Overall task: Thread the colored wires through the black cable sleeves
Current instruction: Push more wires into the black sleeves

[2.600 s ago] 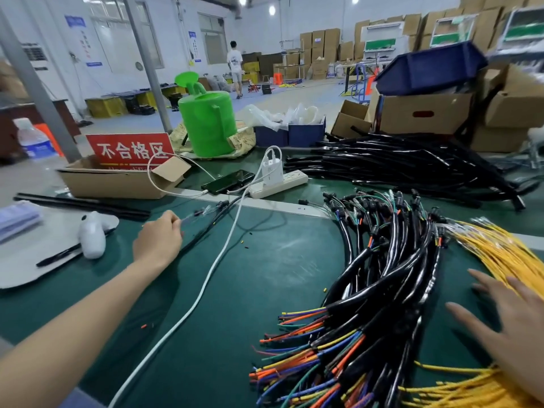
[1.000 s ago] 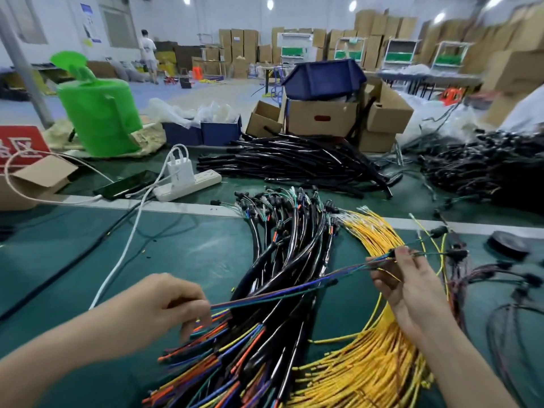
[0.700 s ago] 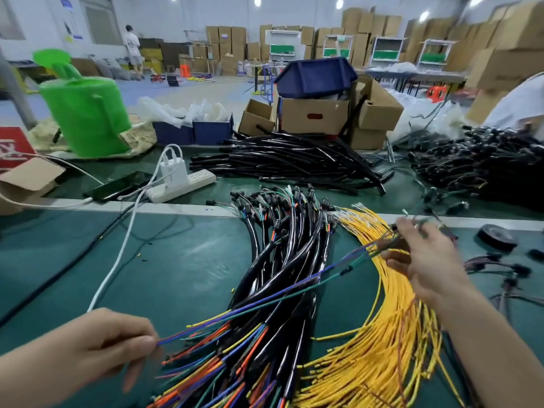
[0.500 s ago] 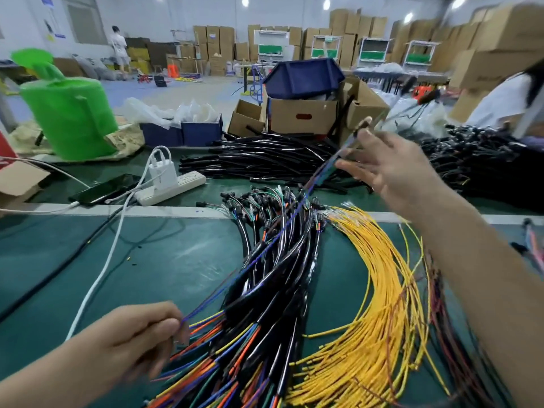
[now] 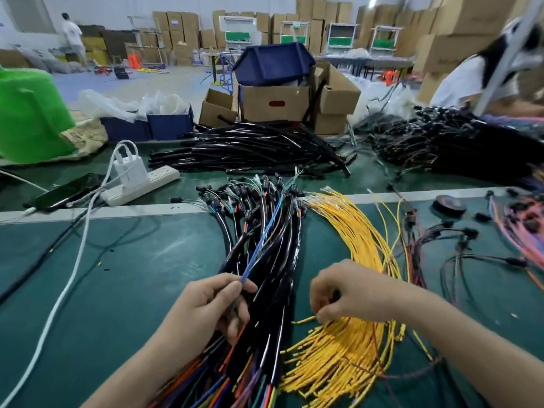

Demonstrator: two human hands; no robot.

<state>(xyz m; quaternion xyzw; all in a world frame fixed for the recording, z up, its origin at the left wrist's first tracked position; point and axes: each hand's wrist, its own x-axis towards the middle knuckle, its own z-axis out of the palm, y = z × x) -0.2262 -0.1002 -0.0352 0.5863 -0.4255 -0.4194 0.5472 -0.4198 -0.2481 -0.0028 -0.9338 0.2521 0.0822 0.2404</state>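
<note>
The left hand (image 5: 206, 304) pinches a thin run of blue and green wires (image 5: 266, 231) between thumb and forefinger; its other fingers (image 5: 235, 322) curl loosely below. The run lies up and away from the hand, along the top of a thick heap of sleeved harnesses (image 5: 273, 269) in the middle of the green surface (image 5: 132, 275). The right hand (image 5: 347, 293) hovers over the near ends of a fan of yellow wires (image 5: 356, 231), fingers curled in close together. Whether they have one pinched cannot be told. Judging by the heap, much of the work is already done: many black sleeves there show coloured ends poking out near and far. Plenty seems left, though. A stack of black cable sleeves (image 5: 250, 148), which look empty, waits beyond the pale strip at the far side of the surface, and the yellow wires lie bare beside the heap. The held wires show no sleeve around them, so this looks like the gathering step, with threading not yet begun.
</note>
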